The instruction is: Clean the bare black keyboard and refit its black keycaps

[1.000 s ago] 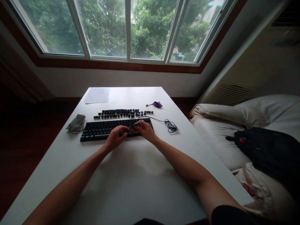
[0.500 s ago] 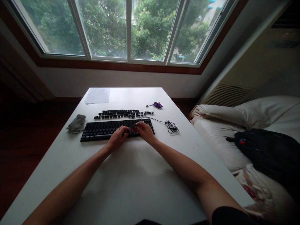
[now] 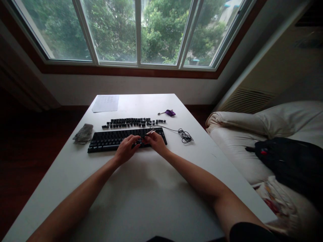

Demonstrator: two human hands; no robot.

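Note:
A black keyboard (image 3: 107,138) lies on the white table in front of me. My left hand (image 3: 127,147) rests at its lower middle, thumb apart from the fingers, with no held object visible. Just to the right, my right hand (image 3: 156,142) is closed over the keyboard's right part, pinching a small slim tool (image 3: 150,132) with a pale, shiny part; its exact kind is too small to make out. Behind the keyboard, loose black keycaps (image 3: 126,123) stand in rows. Both hands hide some keys beneath them.
A grey cloth (image 3: 83,133) lies left of the keyboard, a paper sheet (image 3: 106,103) at the far left. A purple object (image 3: 170,113) with a brush-like stick and a coiled cable (image 3: 185,135) lie right. Beside the table, a sofa (image 3: 227,144) carries a black bag (image 3: 285,158).
My left thumb and fingers have spread slightly apart over the keyboard. My right hand keeps its pinch, and the tool's shiny part shows more. The whole view has shifted a little.

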